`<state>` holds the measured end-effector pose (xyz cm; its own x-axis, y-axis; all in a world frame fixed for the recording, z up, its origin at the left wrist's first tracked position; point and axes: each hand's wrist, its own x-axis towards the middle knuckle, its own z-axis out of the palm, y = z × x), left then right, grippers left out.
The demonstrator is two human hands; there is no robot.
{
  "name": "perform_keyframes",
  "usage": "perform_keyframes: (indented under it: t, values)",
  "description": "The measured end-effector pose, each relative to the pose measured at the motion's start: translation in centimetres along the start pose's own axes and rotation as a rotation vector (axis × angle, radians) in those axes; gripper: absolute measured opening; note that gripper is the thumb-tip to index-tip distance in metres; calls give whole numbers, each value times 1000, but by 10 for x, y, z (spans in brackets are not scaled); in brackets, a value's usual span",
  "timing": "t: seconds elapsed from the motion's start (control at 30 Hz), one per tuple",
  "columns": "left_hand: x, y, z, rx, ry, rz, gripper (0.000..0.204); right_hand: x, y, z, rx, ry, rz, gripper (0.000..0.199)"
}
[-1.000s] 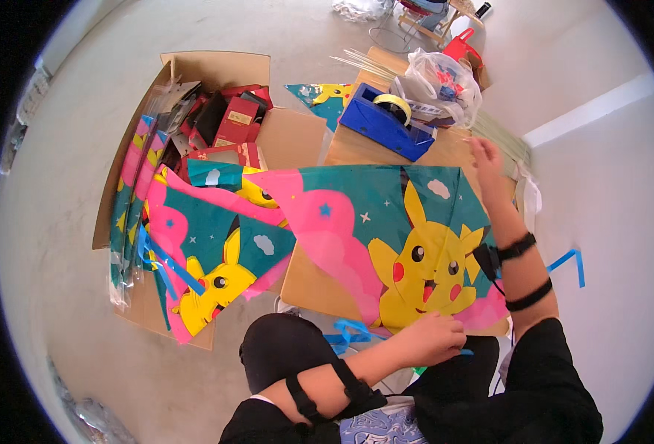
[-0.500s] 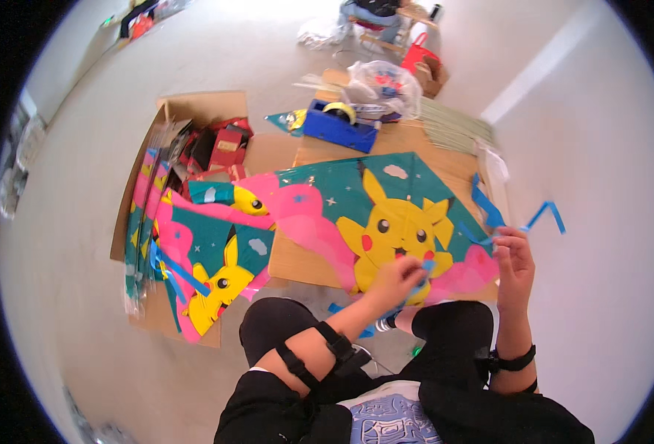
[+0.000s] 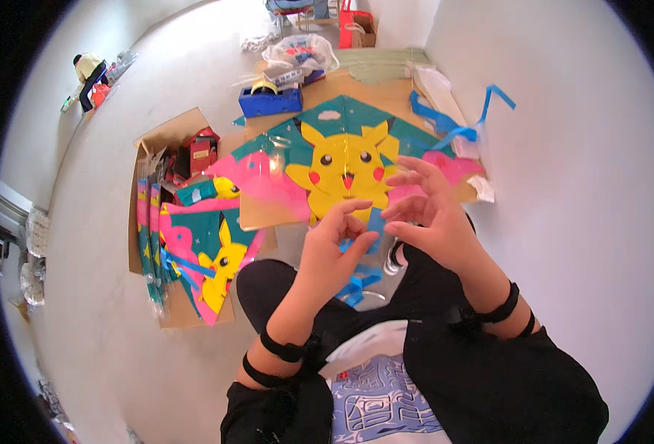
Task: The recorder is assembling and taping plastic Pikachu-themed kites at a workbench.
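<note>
A kite [image 3: 345, 166] with a yellow cartoon figure on teal and pink lies spread on the cardboard-topped table. Over its lower edge, my left hand [image 3: 327, 255] is half curled, with a gap between thumb and forefinger and nothing visible in it. Facing it, my right hand [image 3: 438, 218] has its fingers apart and appears to hold nothing. A blue ribbon [image 3: 358, 285] hangs below the kite's lower edge, between my hands and over my lap. More blue ribbon [image 3: 456, 137] trails at the kite's right corner.
A blue tape dispenser [image 3: 271, 101] and a plastic bag [image 3: 301, 52] stand at the table's back, near thin pale sticks [image 3: 379, 65]. To the left, a cardboard box [image 3: 168, 132] holds red packages; another kite [image 3: 219, 259] leans there. A person [image 3: 90, 74] sits far left.
My right hand has come from the kite's right corner in toward the middle, leaving the ribbon there. My left hand has moved back to the left. The head view has shifted, too.
</note>
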<state>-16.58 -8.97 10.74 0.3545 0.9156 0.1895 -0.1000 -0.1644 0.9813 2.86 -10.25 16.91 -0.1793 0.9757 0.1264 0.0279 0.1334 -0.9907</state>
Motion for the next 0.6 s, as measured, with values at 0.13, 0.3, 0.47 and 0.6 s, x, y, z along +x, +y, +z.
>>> perform_keyframes:
  t: [0.13, 0.3, 0.47, 0.6]
  values:
    - [-27, 40, 14, 231, -42, 77, 48, -18, -6, -3, -157, -10, -85, 81]
    - [-45, 47, 28, 282, -93, 87, 54, -38, -7, -16, 82, -74, 24, 81]
    - [-50, 40, 46, 62, -70, -35, 47, -55, -6, -24, 260, -94, 90, 82]
    - [-54, 32, 60, -332, -102, -228, 25, -58, -2, -31, 260, -23, 35, 82]
